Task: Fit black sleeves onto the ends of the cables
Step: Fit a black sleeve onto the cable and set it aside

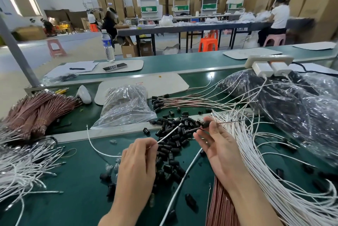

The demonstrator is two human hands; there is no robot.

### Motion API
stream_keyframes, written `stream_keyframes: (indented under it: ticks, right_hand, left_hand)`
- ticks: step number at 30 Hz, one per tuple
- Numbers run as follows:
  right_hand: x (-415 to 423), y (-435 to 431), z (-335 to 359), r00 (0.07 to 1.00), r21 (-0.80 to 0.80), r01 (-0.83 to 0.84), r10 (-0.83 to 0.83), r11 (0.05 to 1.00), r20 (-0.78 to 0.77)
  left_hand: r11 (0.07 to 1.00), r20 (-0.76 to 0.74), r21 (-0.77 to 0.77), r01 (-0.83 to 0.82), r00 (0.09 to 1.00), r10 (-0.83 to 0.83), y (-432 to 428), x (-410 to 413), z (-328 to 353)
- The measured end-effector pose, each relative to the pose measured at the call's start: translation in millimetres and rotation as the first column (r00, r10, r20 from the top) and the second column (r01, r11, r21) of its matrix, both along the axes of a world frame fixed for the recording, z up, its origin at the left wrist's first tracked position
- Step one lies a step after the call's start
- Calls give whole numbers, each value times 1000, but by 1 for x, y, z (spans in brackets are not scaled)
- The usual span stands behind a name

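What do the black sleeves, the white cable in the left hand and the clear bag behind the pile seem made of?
Black sleeves: probably moulded plastic or rubber; uniform short tubes, dull sheen.
White cable, pinched by the left hand: looks like a braided white jacket, faintly textured; uncertain.
Clear bag: thin plastic film; see-through, crinkled, bright glints.

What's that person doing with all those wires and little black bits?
A person is fitting sleeves onto cables at a green workbench. The left hand pinches a white cable. The right hand pinches a black sleeve on a thin dark cable. A pile of loose black sleeves lies between the hands, and a bundle of white cables waits on the right.
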State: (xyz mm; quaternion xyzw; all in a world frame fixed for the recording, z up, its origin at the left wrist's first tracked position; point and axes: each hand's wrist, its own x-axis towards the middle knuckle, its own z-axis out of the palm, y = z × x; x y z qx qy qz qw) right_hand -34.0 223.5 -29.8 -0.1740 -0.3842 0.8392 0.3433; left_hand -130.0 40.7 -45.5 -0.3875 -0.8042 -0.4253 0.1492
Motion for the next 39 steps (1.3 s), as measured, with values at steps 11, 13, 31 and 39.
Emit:
stream_keyframes:
  ticks: [11,13,31,39]
  right_hand:
    - [-4,-9,1,991,40,-133,131,990,37]
    - [-5,-10,2,990,52,-136,133,989,51]
    - [-7,-14,3,987,23,-159,158,987,32]
    - [-7,-17,4,980,57,-196,192,979,59]
  left_hand:
    - [999,-33,-25,42,999,-42,2,-2,-3]
    - [999,-36,-32,43,998,-45,2,-1,-3]
    - [997,36,20,69,997,-70,1,-4,-5]
    - [998,47,23,65,997,-66,0,-4,-4]
